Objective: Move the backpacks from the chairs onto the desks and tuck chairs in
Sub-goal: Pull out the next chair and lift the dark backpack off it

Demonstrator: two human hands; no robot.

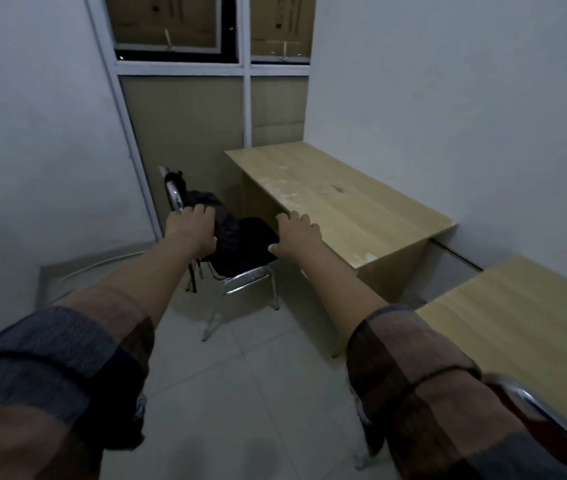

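A black backpack (237, 237) lies on a chrome-framed chair (247, 282) pulled out from the far wooden desk (337, 199). My left hand (190, 232) reaches over the chair back and the backpack's left side, fingers spread. At the backpack's right side, near the desk's front edge, my right hand (297, 235) also has its fingers apart. Neither hand visibly grips anything. A second wooden desk (517, 317) stands nearer on the right, with a chrome chair back (549, 420) at the bottom right corner.
White walls close in on the left and right. A window with covered panels (212, 98) fills the far wall behind the chair. The floor (240, 393) is pale tile. A gap (448, 268) separates the two desks.
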